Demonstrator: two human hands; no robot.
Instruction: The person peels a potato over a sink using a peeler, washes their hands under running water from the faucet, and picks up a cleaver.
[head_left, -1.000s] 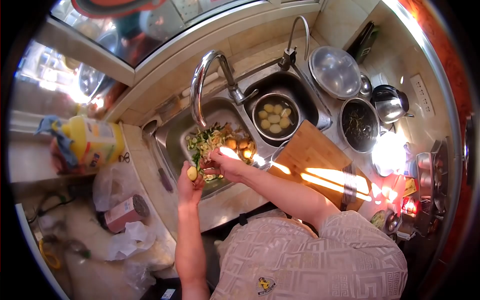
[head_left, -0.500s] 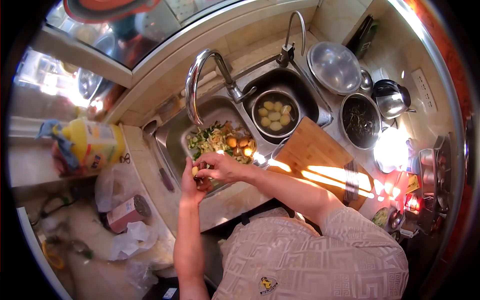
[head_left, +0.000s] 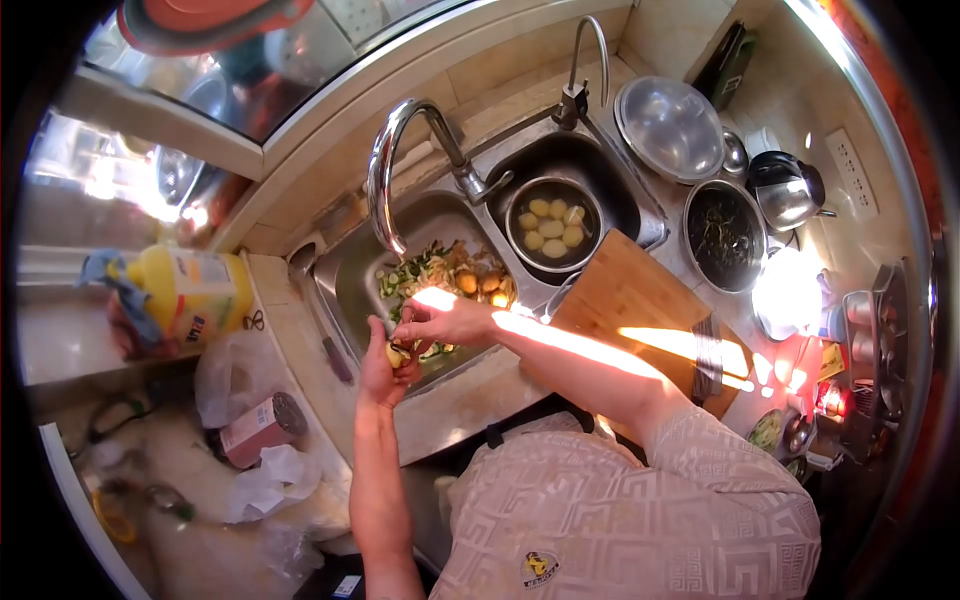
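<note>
My left hand [head_left: 383, 372] is closed round a small yellow potato [head_left: 398, 355] at the near edge of the left sink basin [head_left: 345, 255]. Against the potato, my right hand [head_left: 435, 318] is pinched on something small and dark that I cannot make out. Beyond my hands, peelings and green scraps [head_left: 405, 275] lie in the basin, with several brown unpeeled potatoes [head_left: 467, 282] beside them. In the right basin stands a metal bowl [head_left: 513, 232] holding several peeled potatoes [head_left: 552, 229] in water.
A chrome faucet [head_left: 378, 185] arches over the left basin. To the right lie a wooden cutting board [head_left: 625, 290] and a metal bowl with dark greens [head_left: 722, 235]. A yellow bottle [head_left: 200, 290], a pink container [head_left: 255, 432] and plastic bags are at left.
My right hand first drew in over the potato, then shifted slightly up and away from my left palm. The potato is turned differently in my left hand. The view has shifted slightly.
</note>
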